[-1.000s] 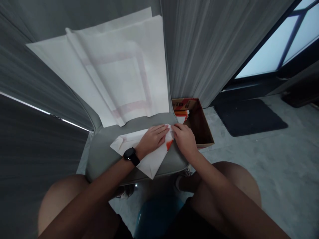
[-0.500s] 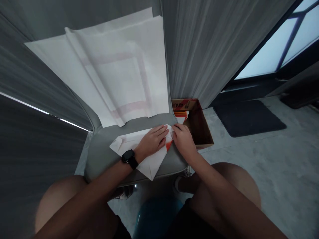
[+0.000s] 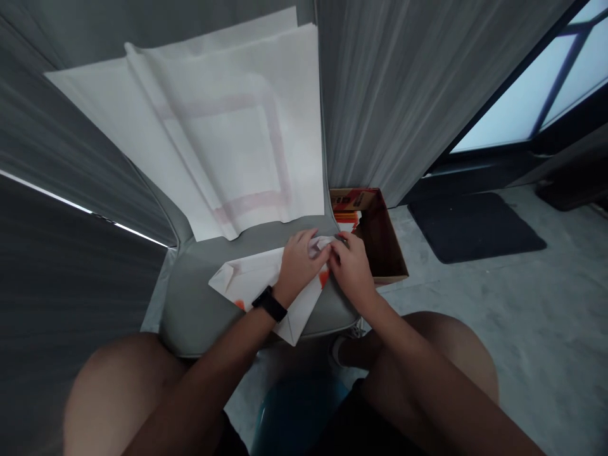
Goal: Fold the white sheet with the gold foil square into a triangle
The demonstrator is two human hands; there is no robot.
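Note:
A folded sheet of white paper point(image 3: 259, 269) with orange-red patches lies on the grey chair seat point(image 3: 190, 304). My left hand point(image 3: 300, 263), with a black watch at its wrist, rests on the paper's right part, thumb and fingers closed around a lifted flap. My right hand point(image 3: 351, 263) pinches the same right-hand corner, its fingertips close to the left thumb. Part of the flap is hidden by the fingers. The paper's left corner and its near point show folded creases.
Large white sheets point(image 3: 232, 145) lean against the chair's backrest. Right of the chair a cardboard box point(image 3: 382, 234) holds several orange-and-white folded papers point(image 3: 348, 220). A dark mat point(image 3: 475, 225) lies on the floor. Grey curtains point(image 3: 375, 95) hang behind.
My left hand has gone from lying flat on the paper to gripping the flap at its right corner, uncovering an orange patch. My right hand stays at that corner, its fingers more curled.

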